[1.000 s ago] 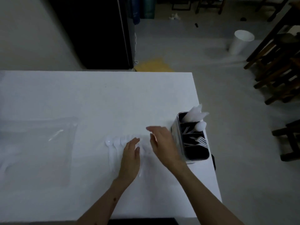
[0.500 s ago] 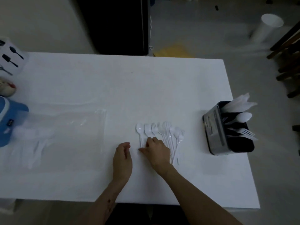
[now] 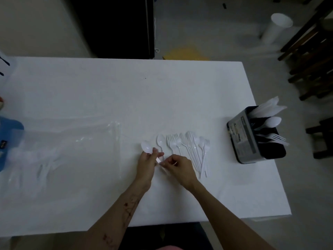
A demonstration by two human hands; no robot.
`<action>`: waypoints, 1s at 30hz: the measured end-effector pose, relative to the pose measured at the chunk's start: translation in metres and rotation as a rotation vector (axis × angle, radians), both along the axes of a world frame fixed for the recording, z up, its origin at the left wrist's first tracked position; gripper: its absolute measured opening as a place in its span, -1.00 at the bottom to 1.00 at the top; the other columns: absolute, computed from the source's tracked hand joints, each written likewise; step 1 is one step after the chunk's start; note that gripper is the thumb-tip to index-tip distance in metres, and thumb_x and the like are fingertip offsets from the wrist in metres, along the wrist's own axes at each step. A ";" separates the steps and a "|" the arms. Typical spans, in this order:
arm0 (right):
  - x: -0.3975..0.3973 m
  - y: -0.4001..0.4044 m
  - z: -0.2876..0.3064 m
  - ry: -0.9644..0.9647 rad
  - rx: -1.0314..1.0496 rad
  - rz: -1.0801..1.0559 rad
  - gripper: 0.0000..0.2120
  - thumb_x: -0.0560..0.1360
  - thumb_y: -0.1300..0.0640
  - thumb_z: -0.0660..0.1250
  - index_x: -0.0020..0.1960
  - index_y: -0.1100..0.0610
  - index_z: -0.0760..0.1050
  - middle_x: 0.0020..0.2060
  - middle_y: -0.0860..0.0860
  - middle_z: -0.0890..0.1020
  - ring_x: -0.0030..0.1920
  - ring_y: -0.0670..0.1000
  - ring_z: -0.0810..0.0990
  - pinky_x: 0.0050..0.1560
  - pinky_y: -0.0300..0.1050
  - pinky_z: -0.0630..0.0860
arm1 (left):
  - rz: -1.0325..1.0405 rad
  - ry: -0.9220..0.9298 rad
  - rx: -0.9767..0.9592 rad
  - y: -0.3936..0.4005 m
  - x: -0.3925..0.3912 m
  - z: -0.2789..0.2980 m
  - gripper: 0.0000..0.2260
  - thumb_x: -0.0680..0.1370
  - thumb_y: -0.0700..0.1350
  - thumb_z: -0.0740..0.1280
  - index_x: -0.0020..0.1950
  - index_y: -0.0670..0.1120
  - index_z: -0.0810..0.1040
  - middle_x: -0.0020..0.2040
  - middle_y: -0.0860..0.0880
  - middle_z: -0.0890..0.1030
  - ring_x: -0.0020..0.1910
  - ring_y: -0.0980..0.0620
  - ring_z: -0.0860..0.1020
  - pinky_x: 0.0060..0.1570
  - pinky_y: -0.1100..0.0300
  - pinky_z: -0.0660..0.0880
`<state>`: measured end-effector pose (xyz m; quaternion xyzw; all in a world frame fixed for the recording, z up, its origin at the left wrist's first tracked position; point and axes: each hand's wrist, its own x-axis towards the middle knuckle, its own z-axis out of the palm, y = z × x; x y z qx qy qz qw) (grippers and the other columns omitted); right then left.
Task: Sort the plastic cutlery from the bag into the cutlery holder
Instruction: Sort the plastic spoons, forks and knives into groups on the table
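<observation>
- My left hand [image 3: 146, 166] pinches a white plastic spoon [image 3: 147, 147] by its handle, bowl pointing away from me, lifted just off the surface [image 3: 108, 91].
- My right hand [image 3: 177, 167] has its fingers curled at the lower end of that handle or the next spoon's; I cannot tell which it pinches.
- The step in hand, as I judge it, is picking spoons out of the spread-out row of cutlery [image 3: 189, 150], a second spoon [image 3: 160, 139] and several forks lying side by side.
- The cutlery holder [image 3: 252, 138] stands well apart to the right near the surface's edge, already holding knives, a spoon and forks in separate compartments.
- The clear bag [image 3: 63, 150] lies flat to the left, with some pieces seemingly still inside.
- Next I should gather the spoons and carry them across to the spoon compartment, bowls up.
- The holder carries a label on its side; its writing is too blurred to read.
</observation>
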<state>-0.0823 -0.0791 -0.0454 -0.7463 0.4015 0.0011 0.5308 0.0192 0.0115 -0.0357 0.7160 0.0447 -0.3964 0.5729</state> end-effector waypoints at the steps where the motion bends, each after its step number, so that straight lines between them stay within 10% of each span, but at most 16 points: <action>1: 0.002 0.000 -0.001 0.031 -0.046 -0.033 -0.82 0.47 -0.12 0.43 -0.12 -0.01 0.61 -0.25 -0.14 0.64 -0.23 -0.13 0.60 -0.13 -0.17 0.56 | 0.057 0.026 -0.012 -0.002 0.003 0.001 -0.78 0.62 -0.08 0.22 0.16 -0.18 0.52 -0.05 -0.05 0.65 -0.01 0.00 0.60 0.14 0.03 0.51; 7: 0.018 0.007 -0.004 0.341 -0.357 0.021 -0.78 0.50 -0.12 0.38 -0.07 0.03 0.52 -0.16 -0.07 0.59 -0.20 -0.06 0.57 -0.16 -0.18 0.53 | 0.210 0.117 0.019 0.006 0.012 -0.002 -0.81 0.65 -0.14 0.15 0.14 -0.17 0.50 -0.11 -0.09 0.59 -0.09 -0.04 0.57 0.01 0.06 0.52; 17: 0.008 -0.007 0.015 0.020 0.109 0.001 -0.85 0.43 -0.01 0.51 -0.10 0.06 0.67 -0.20 -0.09 0.70 -0.18 -0.10 0.66 -0.06 -0.21 0.59 | 0.170 0.365 -0.233 -0.005 0.007 0.009 -0.83 0.60 -0.20 0.25 0.17 -0.21 0.46 0.04 -0.14 0.59 -0.02 -0.06 0.59 -0.07 0.11 0.57; 24: -0.036 -0.026 -0.020 0.193 -0.803 0.024 -0.66 0.48 0.17 0.43 0.25 0.11 0.55 0.23 0.05 0.61 0.26 0.21 0.53 0.09 0.08 0.55 | 0.187 0.265 -0.111 -0.016 0.000 0.008 -0.85 0.64 -0.28 0.13 0.17 -0.18 0.42 -0.07 -0.09 0.57 -0.08 -0.01 0.56 -0.03 0.17 0.50; 30: -0.042 -0.013 -0.043 0.148 -0.895 0.278 -0.57 0.58 0.06 0.17 0.40 0.17 0.46 0.36 0.10 0.52 0.40 0.18 0.45 0.35 0.15 0.40 | 0.197 0.249 -0.089 -0.016 -0.007 0.006 -0.84 0.64 -0.27 0.14 0.20 -0.19 0.42 -0.06 -0.09 0.57 0.05 -0.09 0.53 0.05 0.08 0.50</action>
